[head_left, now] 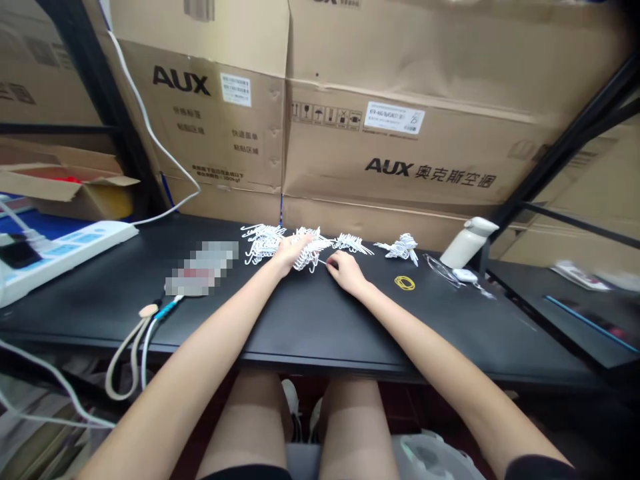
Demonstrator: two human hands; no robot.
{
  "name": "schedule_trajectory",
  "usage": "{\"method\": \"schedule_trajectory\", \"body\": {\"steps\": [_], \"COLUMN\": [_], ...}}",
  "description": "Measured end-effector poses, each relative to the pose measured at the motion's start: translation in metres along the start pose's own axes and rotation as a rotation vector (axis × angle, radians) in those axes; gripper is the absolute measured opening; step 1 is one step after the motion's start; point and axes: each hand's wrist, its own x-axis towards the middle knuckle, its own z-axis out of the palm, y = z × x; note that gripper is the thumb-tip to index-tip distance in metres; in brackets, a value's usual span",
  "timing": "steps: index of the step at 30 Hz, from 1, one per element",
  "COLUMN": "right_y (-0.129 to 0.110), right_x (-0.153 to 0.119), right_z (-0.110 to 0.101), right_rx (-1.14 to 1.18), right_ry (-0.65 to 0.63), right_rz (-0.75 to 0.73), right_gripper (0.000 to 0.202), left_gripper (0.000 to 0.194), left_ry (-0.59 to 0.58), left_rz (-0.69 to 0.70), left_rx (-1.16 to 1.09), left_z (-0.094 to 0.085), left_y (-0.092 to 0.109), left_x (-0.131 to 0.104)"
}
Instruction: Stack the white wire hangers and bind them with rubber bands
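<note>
My left hand [292,253] is closed around a bunch of white wire hooks [306,259], with the thumb lying across the top. Just to its right, my right hand [347,272] pinches the end of a thin white hook [323,261] that reaches toward that bunch; the fingertips partly hide it. A dense pile of white hooks [263,241] lies left of my left hand. Behind my right hand is a smaller row of hooks [351,243]. Another white bundle [401,247] rests farther right, apart from both hands.
On the black table [310,327] lie yellow rubber bands [405,283], glasses [442,270], a small white case [465,275] and a cream bottle [468,243]. At left are a blurred-out phone-like object [200,270] with a strap and a power strip [75,250]. Cardboard boxes [340,167] stand behind.
</note>
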Motion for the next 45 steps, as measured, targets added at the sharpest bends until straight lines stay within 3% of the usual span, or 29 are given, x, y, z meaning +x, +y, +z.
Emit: {"method": "schedule_trajectory", "body": {"steps": [3, 6, 9, 13, 18, 24, 29, 35, 45], "right_y": [0.018, 0.035, 0.047, 0.051, 0.043, 0.046, 0.048, 0.040, 0.040], "right_x": [0.001, -0.006, -0.015, -0.024, -0.034, -0.038, -0.038, -0.039, -0.038], "right_z": [-0.011, -0.027, -0.039, -0.047, -0.057, -0.062, -0.066, -0.069, -0.076], "right_rx": [0.185, 0.482, 0.715, 0.940, 1.203, 1.223, 1.206, 1.126, 1.034], "right_ry": [-0.012, -0.043, 0.045, 0.180, 0.104, 0.003, -0.059, -0.115, -0.164], "right_rz": [0.080, 0.211, 0.387, 0.489, 0.550, 0.562, 0.523, 0.511, 0.477], "right_gripper": [0.008, 0.021, 0.032, 0.035, 0.030, 0.025, 0.022, 0.022, 0.024], "left_gripper": [0.021, 0.026, 0.031, 0.036, 0.044, 0.046, 0.051, 0.043, 0.048], "left_ry": [-0.054, -0.145, -0.244, -0.262, -0.289, -0.338, -0.348, -0.291, -0.348], "left_rz": [-0.029, -0.025, 0.019, 0.110, 0.123, 0.097, -0.026, 0.103, 0.004], "left_rx": [0.044, 0.108, 0.206, 0.354, 0.418, 0.407, 0.301, 0.427, 0.332], "left_z": [0.003, 0.006, 0.011, 0.017, 0.021, 0.028, 0.031, 0.032, 0.034], "left_y": [0.001, -0.001, -0.007, -0.015, -0.014, -0.009, -0.009, -0.008, -0.011], "left_x": [-0.005, -0.011, -0.015, -0.019, -0.022, -0.028, -0.033, -0.033, -0.031]}}
